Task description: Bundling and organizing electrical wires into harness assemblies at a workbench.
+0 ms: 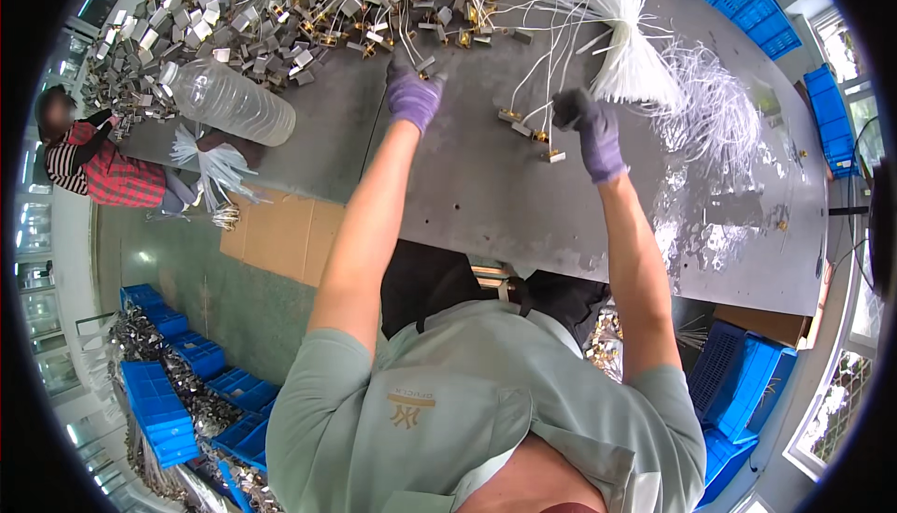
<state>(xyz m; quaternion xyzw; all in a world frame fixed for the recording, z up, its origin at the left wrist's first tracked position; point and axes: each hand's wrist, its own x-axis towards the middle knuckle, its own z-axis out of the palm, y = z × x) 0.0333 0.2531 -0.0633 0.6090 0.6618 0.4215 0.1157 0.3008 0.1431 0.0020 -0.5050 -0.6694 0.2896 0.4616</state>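
My left hand (414, 100), in a purple glove with dark fingertips, is at the near edge of a heap of small wired metal blocks (299, 22). Its fingers close around one wired metal block (426, 66), whose thin white wire runs up into the heap. To the right, my right hand (592, 135), gloved alike, has its fingers curled; what they hold, if anything, is hidden. Just left of it several metal blocks (540, 135) with brassy parts lie on the grey table (467, 177), their white wires leading up toward the far side.
A bundle of white wires (628, 36) fans out at the far right beside loose clear strands (715, 111). A large clear plastic bottle (234, 102) lies at left, near another wire bundle (210, 163). A person (103, 163) works at far left. Blue crates (738, 382) stand at lower right.
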